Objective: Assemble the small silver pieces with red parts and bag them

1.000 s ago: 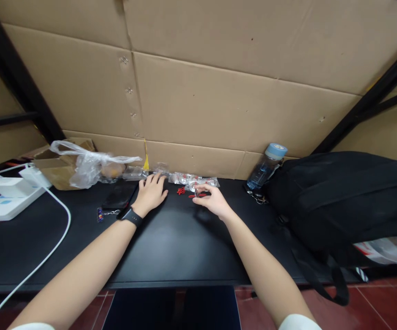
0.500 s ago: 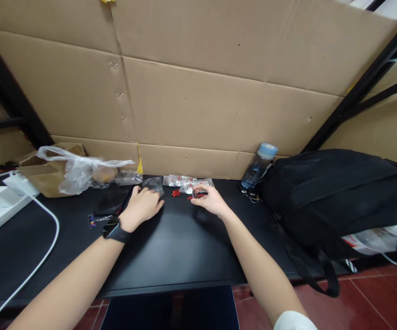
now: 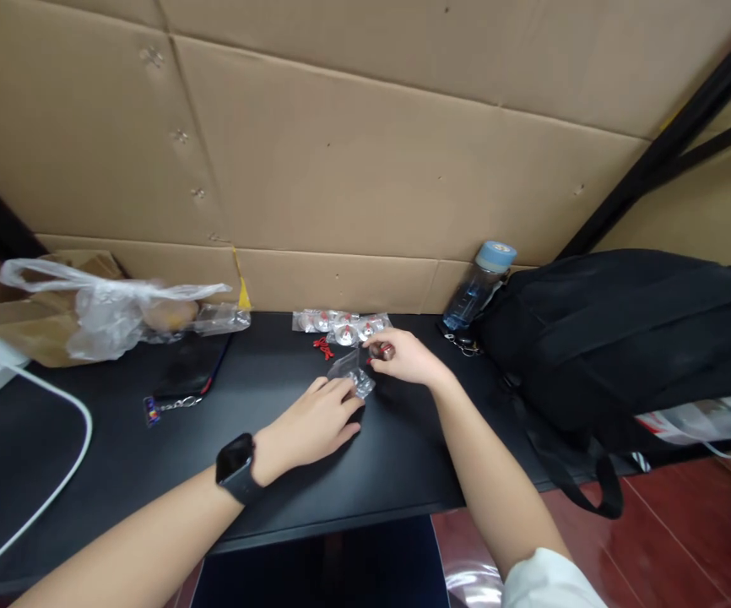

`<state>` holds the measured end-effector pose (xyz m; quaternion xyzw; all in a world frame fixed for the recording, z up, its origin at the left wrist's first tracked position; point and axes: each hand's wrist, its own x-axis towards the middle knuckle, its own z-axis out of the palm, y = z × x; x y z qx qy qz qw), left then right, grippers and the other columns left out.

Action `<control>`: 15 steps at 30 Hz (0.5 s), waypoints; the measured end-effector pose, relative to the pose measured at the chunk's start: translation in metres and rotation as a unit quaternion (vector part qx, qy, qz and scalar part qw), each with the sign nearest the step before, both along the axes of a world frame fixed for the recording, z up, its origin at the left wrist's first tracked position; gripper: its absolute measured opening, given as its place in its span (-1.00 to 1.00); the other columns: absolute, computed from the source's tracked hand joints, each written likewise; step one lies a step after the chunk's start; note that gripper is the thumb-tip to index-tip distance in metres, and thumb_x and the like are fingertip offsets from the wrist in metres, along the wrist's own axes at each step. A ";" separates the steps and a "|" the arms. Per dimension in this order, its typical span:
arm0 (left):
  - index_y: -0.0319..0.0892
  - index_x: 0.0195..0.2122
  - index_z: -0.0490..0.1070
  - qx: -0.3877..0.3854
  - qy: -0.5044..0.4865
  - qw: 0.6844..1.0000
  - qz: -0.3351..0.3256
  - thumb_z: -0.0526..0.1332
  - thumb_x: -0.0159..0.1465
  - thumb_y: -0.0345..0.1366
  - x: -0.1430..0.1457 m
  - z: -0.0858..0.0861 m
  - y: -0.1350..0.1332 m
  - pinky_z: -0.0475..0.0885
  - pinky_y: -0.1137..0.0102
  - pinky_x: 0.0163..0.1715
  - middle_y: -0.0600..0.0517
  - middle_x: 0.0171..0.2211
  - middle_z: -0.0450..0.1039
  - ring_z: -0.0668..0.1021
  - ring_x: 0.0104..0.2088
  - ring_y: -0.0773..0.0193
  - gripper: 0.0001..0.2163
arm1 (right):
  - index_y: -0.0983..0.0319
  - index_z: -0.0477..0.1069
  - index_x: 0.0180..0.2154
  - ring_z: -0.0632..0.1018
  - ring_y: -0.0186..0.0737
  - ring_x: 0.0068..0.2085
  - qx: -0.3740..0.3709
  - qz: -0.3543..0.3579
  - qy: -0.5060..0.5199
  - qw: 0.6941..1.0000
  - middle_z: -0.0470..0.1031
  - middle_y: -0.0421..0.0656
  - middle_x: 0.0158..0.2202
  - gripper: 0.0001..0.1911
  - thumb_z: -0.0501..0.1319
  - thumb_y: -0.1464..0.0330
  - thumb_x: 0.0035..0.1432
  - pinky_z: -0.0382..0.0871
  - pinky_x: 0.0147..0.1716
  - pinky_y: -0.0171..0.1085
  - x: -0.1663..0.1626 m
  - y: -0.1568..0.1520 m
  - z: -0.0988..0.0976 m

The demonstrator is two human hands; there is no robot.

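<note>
My left hand [image 3: 315,422], with a black watch on the wrist, has its fingertips on a small clear plastic bag [image 3: 360,382] at the middle of the black table. Just right of the bag, my right hand [image 3: 407,356] pinches a small round shiny piece with red on it [image 3: 383,351]; the fingers partly cover it, so its kind is unclear. Behind the hands lie several round silvery pieces in clear wrappers [image 3: 345,331], with red marks on them. A little bundle of red cords [image 3: 323,347] rests in front of these wrapped pieces.
A blue-lidded bottle [image 3: 476,287] and a black backpack [image 3: 625,355] stand at the right. Leftward are a black pouch [image 3: 192,367] with a keychain, a tied plastic bag [image 3: 105,317], a cardboard box [image 3: 29,333] and a white cable [image 3: 83,447]. Cardboard [image 3: 365,194] walls the back.
My left hand has moved right, away from the black pouch, bringing the clear plastic bag to the middle beside my right hand. My right hand still holds the round piece. The view has shifted.
</note>
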<state>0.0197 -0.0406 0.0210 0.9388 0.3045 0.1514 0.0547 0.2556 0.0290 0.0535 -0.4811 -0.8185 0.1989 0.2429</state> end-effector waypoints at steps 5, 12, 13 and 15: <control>0.09 0.09 0.43 0.013 0.005 1.000 0.025 0.17 0.38 -0.17 -0.003 -0.008 0.008 0.28 0.13 0.03 -0.09 0.12 0.36 0.38 0.14 -0.04 -0.73 | 0.11 0.60 -0.12 0.56 -0.22 -0.29 -0.027 0.059 -0.076 0.995 0.59 -0.19 -0.23 -0.59 0.37 0.44 -0.10 0.36 -0.25 -0.30 0.012 -0.004 0.009; -0.06 0.19 0.32 0.007 0.006 0.999 0.035 0.12 0.41 -0.21 -0.005 -0.011 0.008 0.27 0.13 0.07 -0.13 0.15 0.37 0.41 0.12 0.02 -0.66 | 0.11 0.56 -0.22 0.54 -0.20 -0.27 -0.082 0.023 -0.229 0.970 0.56 -0.19 -0.23 -0.60 0.48 0.25 -0.20 0.27 -0.33 -0.34 -0.001 -0.017 0.014; -0.05 0.19 0.32 0.005 0.006 0.999 0.032 0.11 0.41 -0.22 -0.005 -0.011 0.008 0.27 0.13 0.08 -0.13 0.16 0.36 0.40 0.13 0.02 -0.66 | 0.11 0.56 -0.24 0.53 -0.19 -0.27 -0.078 0.011 -0.251 0.965 0.55 -0.17 -0.22 -0.63 0.47 0.23 -0.19 0.25 -0.34 -0.33 -0.003 -0.017 0.013; -0.02 0.20 0.32 0.001 0.008 1.000 0.026 0.10 0.41 -0.24 -0.006 -0.012 0.009 0.27 0.13 0.08 -0.11 0.19 0.34 0.39 0.15 0.02 -0.66 | 0.12 0.56 -0.27 0.52 -0.18 -0.27 -0.074 0.005 -0.276 0.958 0.53 -0.15 -0.22 -0.67 0.46 0.24 -0.17 0.23 -0.35 -0.32 -0.007 -0.018 0.009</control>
